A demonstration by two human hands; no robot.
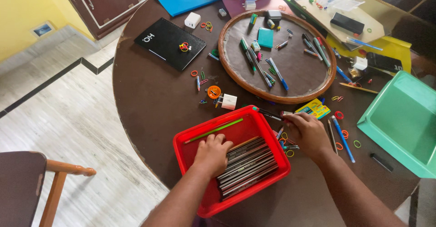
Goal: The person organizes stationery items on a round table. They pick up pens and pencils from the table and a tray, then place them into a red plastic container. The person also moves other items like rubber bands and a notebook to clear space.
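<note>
A red plastic basket (190,141) sits at the near edge of a round dark table (154,99). Inside it lie several dark pencils (250,165) in a row and one green pencil (213,130) along the far wall. My left hand (212,154) rests inside the basket, fingers curled on the ends of the pencils. My right hand (306,134) is just right of the basket's rim, fingers closed over small pens and rubber bands on the table; what it grips is hidden.
A round wooden-rimmed tray (234,70) holds pens, markers and a teal eraser. A black notebook (169,43), a green tub (402,120), a blue pen (341,136), white adapters, an orange tape and loose rubber bands lie around. A wooden chair (27,184) stands at the lower left.
</note>
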